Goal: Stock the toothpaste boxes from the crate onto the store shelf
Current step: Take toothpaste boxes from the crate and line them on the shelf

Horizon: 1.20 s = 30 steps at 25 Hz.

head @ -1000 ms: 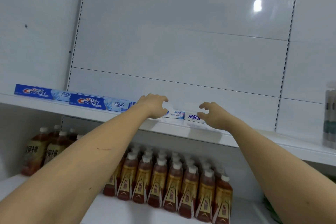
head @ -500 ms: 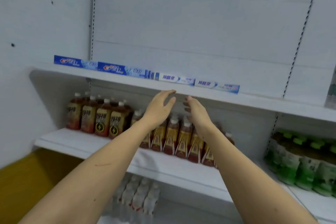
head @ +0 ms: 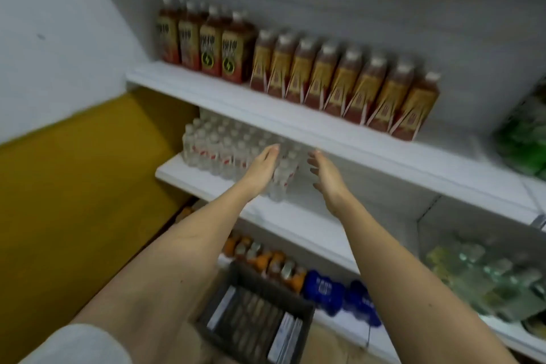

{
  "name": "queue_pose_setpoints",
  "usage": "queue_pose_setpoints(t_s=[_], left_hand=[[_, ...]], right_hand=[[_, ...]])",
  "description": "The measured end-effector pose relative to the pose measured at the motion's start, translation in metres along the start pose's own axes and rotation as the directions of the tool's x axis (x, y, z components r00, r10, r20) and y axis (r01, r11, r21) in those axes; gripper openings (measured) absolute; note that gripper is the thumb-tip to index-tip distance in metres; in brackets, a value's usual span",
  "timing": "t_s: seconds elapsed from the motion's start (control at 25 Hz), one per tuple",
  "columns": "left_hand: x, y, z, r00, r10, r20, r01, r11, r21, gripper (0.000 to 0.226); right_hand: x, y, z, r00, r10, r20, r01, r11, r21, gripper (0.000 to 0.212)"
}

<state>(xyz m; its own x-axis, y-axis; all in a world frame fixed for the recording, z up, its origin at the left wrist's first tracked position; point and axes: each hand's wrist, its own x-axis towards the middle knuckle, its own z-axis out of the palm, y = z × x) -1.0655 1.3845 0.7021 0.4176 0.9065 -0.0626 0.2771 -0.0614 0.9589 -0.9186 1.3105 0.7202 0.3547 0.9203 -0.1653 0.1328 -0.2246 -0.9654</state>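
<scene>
Left hand [head: 261, 168] and right hand [head: 326, 177], both released and empty at frame centre, should be reaching down squarely for boxes [head: 285, 337] lying in the crate [head: 298, 303], lower centre.

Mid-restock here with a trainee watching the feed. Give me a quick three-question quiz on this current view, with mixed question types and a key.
1. True or false: both the left hand and the right hand are empty and open.
2. Multiple choice: where is the dark crate? A) on the shelf beside the brown bottles; B) low down between the forearms; C) in the right hand's grip.
3. Fill in: the white toothpaste boxes lie ____ the crate.

Key
1. True. Neither hand holds anything; the fingers are spread.
2. B. It sits below the hands, in front of the lower shelves.
3. Inside, along its walls.
</scene>
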Motion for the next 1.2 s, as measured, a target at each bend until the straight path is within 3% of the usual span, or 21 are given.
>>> queue_pose_setpoints(t_s=[0.24,0.4,0.56,0.64,0.8,0.88,0.96,1.08,1.2], left_hand=[[-0.022,-0.15,0.015,0.933,-0.347,0.093,0.347,0.938,0.018,0.055],[-0.026,-0.24,0.018,0.818,-0.556,0.148,0.541,0.83,0.134,0.057],[-0.018,-0.32,0.029,0.745,-0.632,0.215,0.617,0.775,0.139,0.042],[-0.018,-0.368,0.044,0.669,-0.704,0.239,0.69,0.708,0.153,0.041],[-0.027,-0.448,0.089,0.521,-0.784,0.337,0.762,0.605,0.231,0.047],[-0.027,-0.498,0.12,0.483,-0.796,0.364,0.778,0.581,0.239,0.043],[-0.029,-0.556,0.157,0.491,-0.796,0.354,0.791,0.578,0.202,0.039],[-0.031,-0.652,0.218,0.482,-0.808,0.338,0.82,0.552,0.15,0.026],[-0.021,-0.745,0.28,0.465,-0.806,0.367,0.839,0.533,0.109,0.011]], right_hand=[[-0.013,0.128,0.037,0.948,0.315,0.043,-0.316,0.949,0.003,0.055],[-0.016,0.214,0.065,0.836,0.548,-0.023,-0.545,0.834,0.09,0.053],[-0.025,0.298,0.097,0.72,0.693,-0.021,-0.676,0.709,0.202,0.047],[-0.032,0.342,0.108,0.645,0.763,-0.033,-0.749,0.64,0.171,0.049],[-0.036,0.43,0.12,0.544,0.838,-0.035,-0.838,0.545,0.02,0.011],[-0.033,0.492,0.129,0.508,0.861,-0.015,-0.861,0.507,-0.047,0.013],[-0.021,0.554,0.137,0.5,0.866,-0.035,-0.864,0.495,-0.092,0.022],[0.011,0.658,0.144,0.527,0.843,-0.103,-0.846,0.51,-0.152,0.015],[0.041,0.75,0.147,0.574,0.809,-0.13,-0.816,0.551,-0.172,0.038]])
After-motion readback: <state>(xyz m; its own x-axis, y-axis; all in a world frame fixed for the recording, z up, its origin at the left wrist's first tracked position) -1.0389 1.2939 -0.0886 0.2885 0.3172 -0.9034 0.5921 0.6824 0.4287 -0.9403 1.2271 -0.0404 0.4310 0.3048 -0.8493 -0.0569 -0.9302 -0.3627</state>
